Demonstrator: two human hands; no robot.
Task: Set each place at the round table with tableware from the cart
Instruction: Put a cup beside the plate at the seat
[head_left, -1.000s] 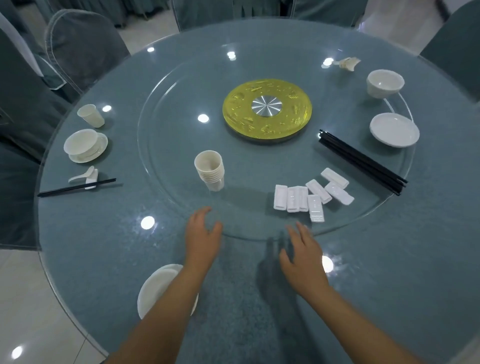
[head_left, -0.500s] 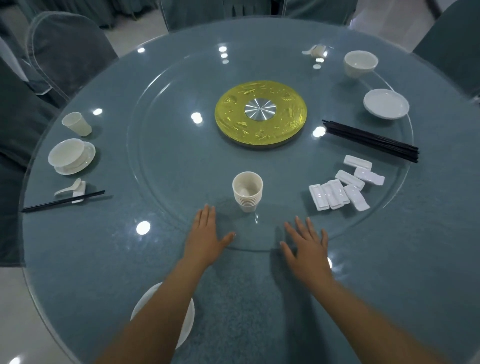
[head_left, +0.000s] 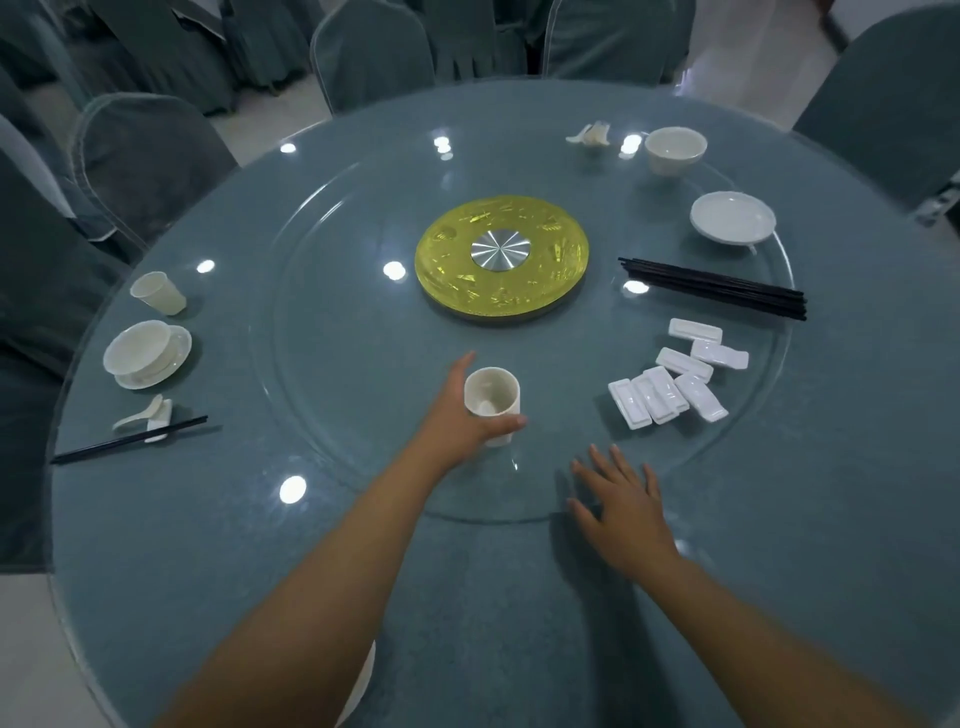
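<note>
Your left hand (head_left: 457, 415) is wrapped around the stack of small white ceramic cups (head_left: 492, 405), thumb across the near side and fingers curled behind, while your right hand (head_left: 621, 501) lies spread and flat, fingers straight, on the near rim of the clear glass turntable (head_left: 337, 322) on the blue-clothed round counter (head_left: 857, 493). The stack looks like several cups nested together, so if you lift by the top cup alone, the lower ones could stick and then drop onto the glass; grip low or peel one off cleanly. The pressing right hand could also turn the glass and carry the stack off your line. The top cup appears empty apart from a pale glint at its bottom. Beyond your right hand, the group of white rectangular ceramic chopstick rests (head_left: 670, 382) and the bundle of black chopsticks (head_left: 711, 288) lie loose on the turntable. Farther right, the shallow white plate (head_left: 732, 215) and round white bowl (head_left: 675, 148) hold nothing visible. Far left of your left hand, a finished setting has a white bowl on a saucer (head_left: 148, 353), also empty, with a single white cup (head_left: 157, 292) behind it.
</note>
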